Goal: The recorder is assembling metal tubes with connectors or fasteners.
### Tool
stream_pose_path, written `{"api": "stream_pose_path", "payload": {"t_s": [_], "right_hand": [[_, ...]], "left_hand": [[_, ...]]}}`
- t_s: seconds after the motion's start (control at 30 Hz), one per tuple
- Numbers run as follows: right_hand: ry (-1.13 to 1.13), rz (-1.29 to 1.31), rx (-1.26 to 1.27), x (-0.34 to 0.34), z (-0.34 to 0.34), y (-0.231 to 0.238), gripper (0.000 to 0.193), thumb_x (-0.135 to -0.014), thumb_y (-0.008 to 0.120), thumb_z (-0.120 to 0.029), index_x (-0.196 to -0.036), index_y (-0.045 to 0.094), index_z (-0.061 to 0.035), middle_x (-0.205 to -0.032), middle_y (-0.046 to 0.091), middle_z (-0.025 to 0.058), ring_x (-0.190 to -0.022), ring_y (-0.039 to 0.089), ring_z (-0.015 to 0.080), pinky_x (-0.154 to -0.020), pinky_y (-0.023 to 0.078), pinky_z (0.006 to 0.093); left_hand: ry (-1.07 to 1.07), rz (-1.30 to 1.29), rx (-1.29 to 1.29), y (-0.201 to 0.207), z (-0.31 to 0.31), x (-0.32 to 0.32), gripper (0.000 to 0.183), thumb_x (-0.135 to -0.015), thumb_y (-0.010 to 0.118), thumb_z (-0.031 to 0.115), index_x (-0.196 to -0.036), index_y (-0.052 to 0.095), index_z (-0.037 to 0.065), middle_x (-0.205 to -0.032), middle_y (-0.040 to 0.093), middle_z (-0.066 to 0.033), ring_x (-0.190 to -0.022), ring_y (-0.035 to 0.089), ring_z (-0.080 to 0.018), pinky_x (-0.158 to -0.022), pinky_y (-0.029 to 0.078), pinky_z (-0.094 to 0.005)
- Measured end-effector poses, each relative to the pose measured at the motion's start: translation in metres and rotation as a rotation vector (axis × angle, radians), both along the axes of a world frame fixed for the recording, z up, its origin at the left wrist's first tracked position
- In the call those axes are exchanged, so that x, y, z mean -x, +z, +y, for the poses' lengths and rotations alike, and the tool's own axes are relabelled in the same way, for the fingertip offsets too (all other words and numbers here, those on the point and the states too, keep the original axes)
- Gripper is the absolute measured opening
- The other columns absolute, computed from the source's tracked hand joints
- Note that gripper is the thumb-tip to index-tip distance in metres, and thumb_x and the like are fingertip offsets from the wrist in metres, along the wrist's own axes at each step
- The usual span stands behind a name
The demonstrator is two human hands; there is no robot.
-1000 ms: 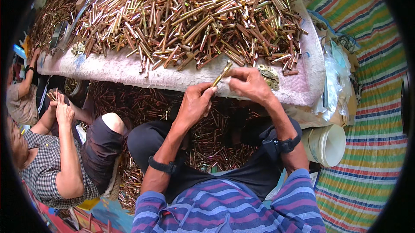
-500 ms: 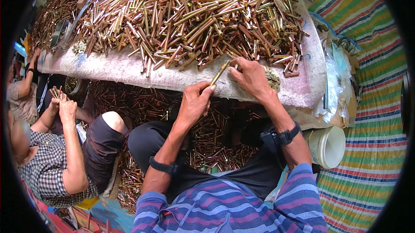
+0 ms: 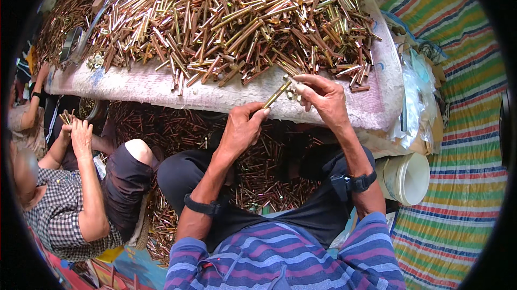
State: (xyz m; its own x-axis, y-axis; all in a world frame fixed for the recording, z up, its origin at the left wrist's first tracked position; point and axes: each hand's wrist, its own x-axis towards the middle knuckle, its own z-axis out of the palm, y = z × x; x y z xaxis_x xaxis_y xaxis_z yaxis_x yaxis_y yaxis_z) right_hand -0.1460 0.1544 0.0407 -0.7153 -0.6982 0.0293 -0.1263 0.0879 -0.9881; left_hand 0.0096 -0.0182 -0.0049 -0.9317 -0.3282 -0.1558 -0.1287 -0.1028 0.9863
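Observation:
My left hand is closed around the lower end of a slim brass-coloured metal tube, which tilts up to the right. My right hand is at the tube's upper end, thumb and fingers drawn together. Small shiny pieces that look like nuts show at its fingertips, one of them close against the tube's tip. Whether all of these are in the fingers or some lie on the cloth, I cannot tell. Beyond both hands, a big heap of similar metal tubes covers the table.
A pale cloth covers the table's near edge. More tubes lie on the floor below. Left of me a co-worker in a checked shirt holds several tubes. At right stand a white bucket, plastic bags and a striped sheet.
My right hand has shifted slightly right and down, its fingers now extended toward the tube's tip. Small nut-like pieces have come into sight there. My left hand stays on the tube.

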Motion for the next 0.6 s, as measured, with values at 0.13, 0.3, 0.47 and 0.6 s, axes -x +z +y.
{"api": "stream_pose_path", "payload": {"t_s": [0.13,0.3,0.47,0.6], "right_hand": [[-0.019,0.075,-0.083,-0.003,0.002,0.013,0.025,-0.093,0.071,-0.008,-0.117,0.069,-0.0016,-0.084,0.070,0.0027,-0.070,0.063,0.0061,-0.062,0.053,0.0221],[0.054,0.176,-0.107,0.002,0.007,0.018,0.025,-0.091,0.074,-0.006,-0.115,0.071,-0.0018,-0.086,0.069,0.0016,-0.074,0.063,0.0060,-0.066,0.051,0.0212],[0.127,0.309,-0.110,0.007,0.005,0.020,0.021,-0.089,0.075,-0.005,-0.110,0.073,-0.0005,-0.090,0.067,0.0020,-0.077,0.064,0.0066,-0.068,0.051,0.0210],[0.190,0.446,-0.165,0.009,0.006,0.028,0.020,-0.090,0.075,-0.006,-0.109,0.073,-0.0003,-0.088,0.067,0.0029,-0.075,0.064,0.0071,-0.067,0.051,0.0220]], "left_hand": [[-0.025,-0.015,-0.007,0.006,0.001,-0.002,0.023,-0.100,0.060,0.015,-0.101,0.068,-0.005,-0.057,0.051,0.0031,-0.043,0.045,-0.0047,-0.039,0.035,-0.0244],[-0.061,-0.005,0.069,0.001,-0.001,-0.001,0.021,-0.101,0.059,0.014,-0.099,0.068,-0.005,-0.056,0.051,0.0029,-0.042,0.044,-0.0048,-0.039,0.034,-0.0244],[-0.072,0.018,0.178,-0.005,-0.005,0.000,0.020,-0.100,0.060,0.012,-0.101,0.068,-0.006,-0.056,0.051,0.0027,-0.043,0.045,-0.0050,-0.040,0.035,-0.0252],[-0.076,0.048,0.243,-0.004,-0.005,-0.001,0.021,-0.100,0.060,0.010,-0.108,0.069,-0.006,-0.055,0.050,0.0029,-0.044,0.046,-0.0054,-0.041,0.036,-0.0258]]}}
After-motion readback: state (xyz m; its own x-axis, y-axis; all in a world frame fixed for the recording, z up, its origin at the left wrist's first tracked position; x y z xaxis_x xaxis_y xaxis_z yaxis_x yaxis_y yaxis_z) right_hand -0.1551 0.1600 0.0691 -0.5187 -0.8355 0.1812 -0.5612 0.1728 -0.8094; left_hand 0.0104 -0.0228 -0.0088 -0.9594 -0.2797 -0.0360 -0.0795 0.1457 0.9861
